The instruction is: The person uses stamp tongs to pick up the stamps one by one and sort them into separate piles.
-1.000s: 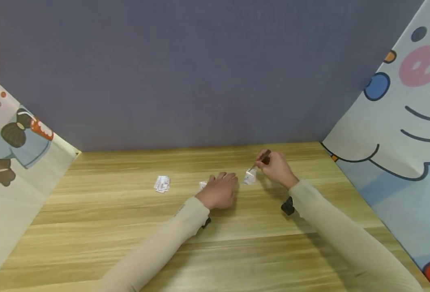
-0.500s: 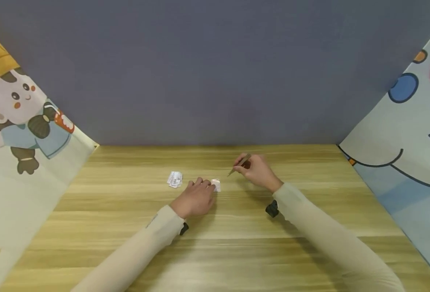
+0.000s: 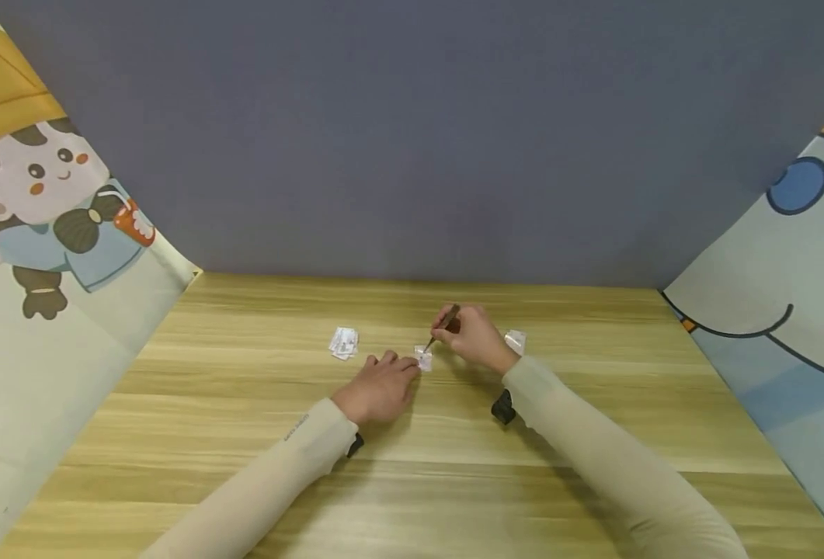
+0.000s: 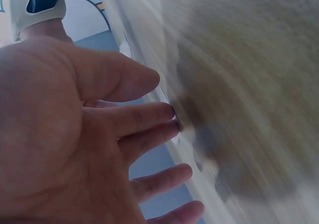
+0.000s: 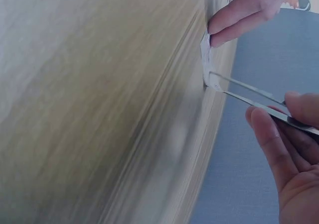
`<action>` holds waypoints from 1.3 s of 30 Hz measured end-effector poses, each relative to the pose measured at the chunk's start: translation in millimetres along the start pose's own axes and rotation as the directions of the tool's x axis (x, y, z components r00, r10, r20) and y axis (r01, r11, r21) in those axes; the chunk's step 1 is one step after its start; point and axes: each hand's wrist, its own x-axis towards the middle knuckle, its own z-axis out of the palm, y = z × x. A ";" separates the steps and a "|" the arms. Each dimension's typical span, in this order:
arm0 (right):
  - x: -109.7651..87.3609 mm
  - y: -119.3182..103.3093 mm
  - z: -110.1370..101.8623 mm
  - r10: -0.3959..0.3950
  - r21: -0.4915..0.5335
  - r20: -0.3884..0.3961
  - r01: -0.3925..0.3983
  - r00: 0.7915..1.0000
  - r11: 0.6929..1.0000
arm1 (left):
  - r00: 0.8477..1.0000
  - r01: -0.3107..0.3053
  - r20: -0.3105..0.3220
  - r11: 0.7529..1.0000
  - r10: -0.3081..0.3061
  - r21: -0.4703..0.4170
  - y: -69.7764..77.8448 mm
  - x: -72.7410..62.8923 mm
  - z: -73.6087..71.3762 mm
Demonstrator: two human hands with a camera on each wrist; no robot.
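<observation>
My right hand (image 3: 478,338) grips a pair of metal tweezers (image 5: 259,104) between thumb and fingers, and their two tips are apart at the end of a small clear-and-white packet (image 3: 422,359) in the middle of the table. My left hand (image 3: 381,388) lies palm down, its extended fingertips pressing the left edge of that same packet. In the left wrist view, the fingers (image 4: 144,119) look straight and spread, with the thumb apart from them. The right wrist view shows the packet (image 5: 205,55) slightly raised at the tweezers' end.
To the left sits a small overlapping pile of white packets (image 3: 345,342). Another clear-and-white packet (image 3: 516,340) lies to the right, partly behind my right wrist. A grey panel (image 3: 412,140) rises behind the wooden table (image 3: 453,505), with cartoon-printed panels at both sides.
My right hand has moved left with the tweezers, from the right packet to the middle one. The left hand has uncovered the middle packet and now has its fingertips on its edge.
</observation>
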 end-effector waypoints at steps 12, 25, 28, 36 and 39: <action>-6.0 -7.9 5.5 -0.038 -0.010 -0.044 0.038 0.998 0.999 | 1.000 -0.006 -0.011 1.000 0.007 0.020 0.7 -1.6 5.5; -9.5 -20.8 -35.5 -0.072 0.059 -0.168 0.083 0.983 0.995 | 0.987 -0.043 -0.158 0.999 0.038 -0.031 -3.6 0.3 -5.4; -15.8 -16.1 -51.8 -0.057 0.067 -0.185 0.070 0.981 0.995 | 0.984 -0.063 -0.170 0.997 0.054 -0.045 3.0 6.2 -6.9; -36.9 14.1 -86.0 0.039 0.070 -0.206 -0.025 0.978 0.997 | 0.985 -0.098 -0.148 0.994 0.090 -0.049 36.2 38.0 -8.1; -44.7 25.7 -92.5 0.097 0.092 -0.184 -0.081 0.978 0.992 | 0.989 -0.098 -0.111 0.995 0.093 -0.032 51.7 53.2 -6.9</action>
